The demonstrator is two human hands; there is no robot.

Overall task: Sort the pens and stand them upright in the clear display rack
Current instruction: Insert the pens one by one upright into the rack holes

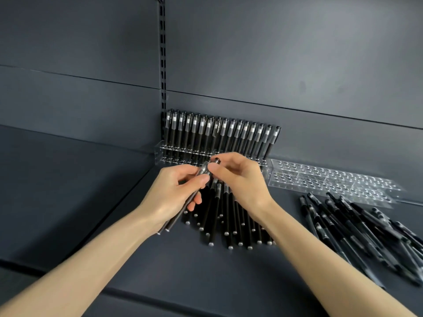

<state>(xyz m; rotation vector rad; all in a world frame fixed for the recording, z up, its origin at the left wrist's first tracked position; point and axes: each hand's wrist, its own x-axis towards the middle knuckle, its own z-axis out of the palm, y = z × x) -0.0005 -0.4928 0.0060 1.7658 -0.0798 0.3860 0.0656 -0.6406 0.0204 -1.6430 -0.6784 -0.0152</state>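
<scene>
**A:** What were the hands doing?

**B:** The left hand [180,191] gripped two black pens [202,171]. Its fingers [201,179] were curled round the barrels, with the cap ends pointing up and away. The right hand [242,181] pinched the cap end of one of those pens between thumb and forefinger, its other fingers loosely bent behind.

**A:** And where was the clear rack?

**B:** The clear rack [160,149] stood just beyond the fingertips, against the back panel [274,53] of the shelf [206,282]. A row of pens [219,131] stood upright in it, caps on top.

**A:** Where were the other pens?

**B:** Loose pens [229,225] lay fanned on the shelf directly under both hands, partly hidden by the right wrist. A second heap [354,227] lay well to the right of the right fingers.

**A:** Was anything else nearby?

**B:** A second rack [332,179], also clear, sat on the shelf to the right of the right fingers, just beside the first rack and behind the heap.
</scene>
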